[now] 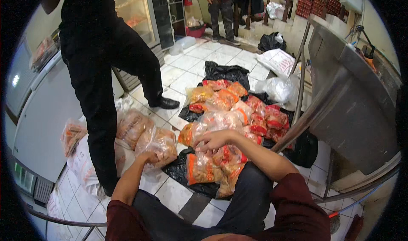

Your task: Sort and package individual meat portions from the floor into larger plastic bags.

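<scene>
My left hand (149, 158) rests against the near side of a large clear plastic bag of light brown food (162, 145); its fingertips are partly hidden, so its hold cannot be made out. Fingers spread, my right hand (212, 141) hovers over or touches the pile of bagged food. Just below it lies a clear bag with orange print (204, 171). Orange-marked bags and red-marked bags (276, 118) cover black plastic sheeting (226, 72) on the tiled floor. Another large bag of brown food (134, 126) sits behind the one at my left hand.
A person in black trousers (92, 81) stands close at the left, beside white sacks (83, 164) and a chest freezer (41, 113). At the right are a metal rail (299, 126) and a grey metal panel (353, 107). Another person (221, 11) stands at the back.
</scene>
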### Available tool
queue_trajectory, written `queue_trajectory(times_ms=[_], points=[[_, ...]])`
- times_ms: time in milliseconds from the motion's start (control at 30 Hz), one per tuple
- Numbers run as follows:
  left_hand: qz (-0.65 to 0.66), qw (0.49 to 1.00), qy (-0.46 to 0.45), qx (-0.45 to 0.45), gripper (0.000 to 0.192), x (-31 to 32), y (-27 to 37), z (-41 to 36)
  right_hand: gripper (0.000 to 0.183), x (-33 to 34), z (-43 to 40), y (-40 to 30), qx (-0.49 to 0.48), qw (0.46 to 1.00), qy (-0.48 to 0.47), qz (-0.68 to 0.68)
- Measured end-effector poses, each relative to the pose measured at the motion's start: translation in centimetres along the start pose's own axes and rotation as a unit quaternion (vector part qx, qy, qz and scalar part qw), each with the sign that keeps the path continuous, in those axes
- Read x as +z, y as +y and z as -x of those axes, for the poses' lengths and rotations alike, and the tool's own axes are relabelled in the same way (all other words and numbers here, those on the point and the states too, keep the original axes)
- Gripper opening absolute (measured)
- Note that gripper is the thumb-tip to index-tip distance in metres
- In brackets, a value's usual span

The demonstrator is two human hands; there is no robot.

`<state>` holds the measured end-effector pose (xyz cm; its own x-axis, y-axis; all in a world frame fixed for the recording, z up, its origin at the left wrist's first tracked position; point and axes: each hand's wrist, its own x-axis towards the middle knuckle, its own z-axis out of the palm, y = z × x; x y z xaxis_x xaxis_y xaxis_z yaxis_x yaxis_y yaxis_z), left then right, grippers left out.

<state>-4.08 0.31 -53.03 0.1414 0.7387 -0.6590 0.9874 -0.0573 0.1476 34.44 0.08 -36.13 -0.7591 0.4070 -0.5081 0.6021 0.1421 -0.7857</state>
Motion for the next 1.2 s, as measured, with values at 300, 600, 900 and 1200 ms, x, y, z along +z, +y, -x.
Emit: queue_trajectory(times_ms=[300, 600, 900, 1200], points=[[-0.008, 1.0, -0.015, 0.014, 0.049, 0.3, 0.0, -2.4, 0.052, -0.3, 0.2, -0.2, 0.004, 1.0, 0.0, 0.005], [-0.026, 0.999, 0.007, 0.027, 0.044, -1.0, 1.2, -0.8, 0.05, -0.6, 0.0, 0.0, 0.025, 0.999, -0.014, -0.016], [-0.034, 0.999, 0.02, 0.025, 0.039, -0.3, 1.0, -0.4, 0.049, -0.6, -0.8, 0.9, 0.026, 1.0, -0.009, -0.013], [-0.069, 0.993, -0.069, 0.06, 0.05, 2.8, 4.4, -5.2, 0.052, -1.0, -0.3, 2.4, 0.057, 0.998, 0.008, -0.034]])
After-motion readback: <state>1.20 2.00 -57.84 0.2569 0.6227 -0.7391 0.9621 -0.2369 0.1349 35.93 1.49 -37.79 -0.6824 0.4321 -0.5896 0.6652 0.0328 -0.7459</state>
